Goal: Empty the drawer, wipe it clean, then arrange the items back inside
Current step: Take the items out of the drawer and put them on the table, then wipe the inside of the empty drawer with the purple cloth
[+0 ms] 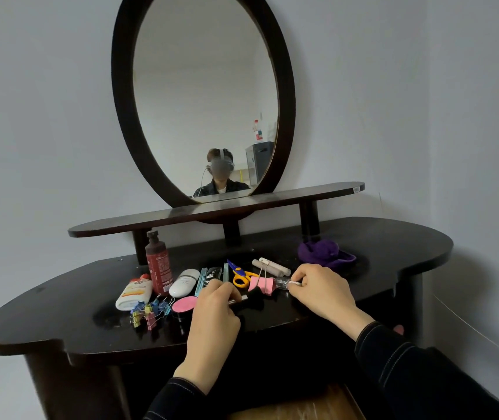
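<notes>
From the head view, our left hand [215, 310] curls knuckles-up, its grip closed on a black brush [249, 299] near the counter [393, 237] front edge. Our right hand [321, 291] pinches a small clear bottle [284, 282] beside the pink clip [262, 284].

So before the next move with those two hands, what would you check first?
1. Left hand grips the brush: ok.
2. Right hand holds the small clear bottle: ok.
3. Items out on the tabletop, scissors and clips included: ok.
4. Purple cloth within reach for wiping: ok.
5. Drawer empty: cannot tell, it is hidden below the tabletop edge.
6. Tall red bottle standing upright: ok.
</notes>
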### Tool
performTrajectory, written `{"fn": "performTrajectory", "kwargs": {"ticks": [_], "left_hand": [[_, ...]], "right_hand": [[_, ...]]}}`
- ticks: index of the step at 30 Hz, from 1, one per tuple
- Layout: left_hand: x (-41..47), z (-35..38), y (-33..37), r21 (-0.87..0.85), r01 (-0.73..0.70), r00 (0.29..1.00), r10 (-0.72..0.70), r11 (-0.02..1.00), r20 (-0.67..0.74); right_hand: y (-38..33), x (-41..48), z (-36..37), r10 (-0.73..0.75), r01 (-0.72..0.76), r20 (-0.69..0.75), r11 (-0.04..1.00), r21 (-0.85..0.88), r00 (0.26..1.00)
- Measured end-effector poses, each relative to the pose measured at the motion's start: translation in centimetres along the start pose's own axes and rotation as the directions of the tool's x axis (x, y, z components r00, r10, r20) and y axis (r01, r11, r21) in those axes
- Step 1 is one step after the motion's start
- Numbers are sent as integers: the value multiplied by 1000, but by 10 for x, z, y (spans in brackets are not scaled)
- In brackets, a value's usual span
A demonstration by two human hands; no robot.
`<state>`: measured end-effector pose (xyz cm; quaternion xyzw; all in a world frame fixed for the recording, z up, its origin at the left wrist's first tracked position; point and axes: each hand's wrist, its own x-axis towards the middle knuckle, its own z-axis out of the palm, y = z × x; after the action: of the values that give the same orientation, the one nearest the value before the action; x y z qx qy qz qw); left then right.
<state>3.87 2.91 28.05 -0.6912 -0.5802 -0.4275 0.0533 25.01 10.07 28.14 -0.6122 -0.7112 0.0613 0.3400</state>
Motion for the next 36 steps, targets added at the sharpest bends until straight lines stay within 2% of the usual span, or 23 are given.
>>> {"fn": "performTrajectory", "kwargs": {"ticks": [3,6,8,10,12,14,16,18,20,24,26,28,30,32,33,34,36], "left_hand": [[-6,0,2,10,-40,999,40,999,-30],[-15,-1,4,39,-157,986,159,987,-59],[-19,-1,8,76,-259,964,262,963,-43],[-20,1,14,81,-335,942,335,939,9],[-18,4,19,53,-355,934,352,933,63],[-14,7,23,16,-327,941,324,945,97],[-9,9,24,-35,-285,951,287,958,118],[-5,9,23,-81,-249,957,258,965,135],[-3,9,21,-104,-234,959,247,967,137],[-3,11,16,-136,-220,960,240,966,147],[-2,11,15,-149,-207,961,229,967,155],[-2,10,14,-160,-188,963,214,969,166],[-2,8,14,-180,-164,964,196,970,181],[-4,6,16,-198,-147,965,185,969,188],[-5,5,17,-205,-141,966,180,969,187],[-7,3,18,-211,-135,968,175,968,181],[-12,0,20,-256,-119,977,159,959,141]], "right_hand": [[1,-1,-1,9,-8,-21,999,35,1000],[5,0,-4,26,-21,-23,978,206,999],[9,5,-8,69,-59,-9,906,419,998],[14,12,-13,132,-126,34,785,606,991],[23,17,-19,189,-172,47,727,665,981],[34,24,-22,225,-162,-31,784,600,974],[44,33,-26,221,-145,-143,899,412,965],[50,45,-26,179,-145,-173,970,194,968],[54,59,-24,137,-137,-118,991,10,984],[55,83,-12,112,-93,75,971,-218,991],[55,88,-7,66,-55,31,961,-270,997],[56,87,-8,30,-41,-81,990,-133,996],[56,78,-14,53,-19,-188,984,178,981],[53,66,-26,121,17,-237,861,508,964],[52,59,-34,144,27,-224,783,621,964],[51,52,-42,142,39,-205,727,686,968],[49,36,-61,85,72,-178,685,724,980]]}}
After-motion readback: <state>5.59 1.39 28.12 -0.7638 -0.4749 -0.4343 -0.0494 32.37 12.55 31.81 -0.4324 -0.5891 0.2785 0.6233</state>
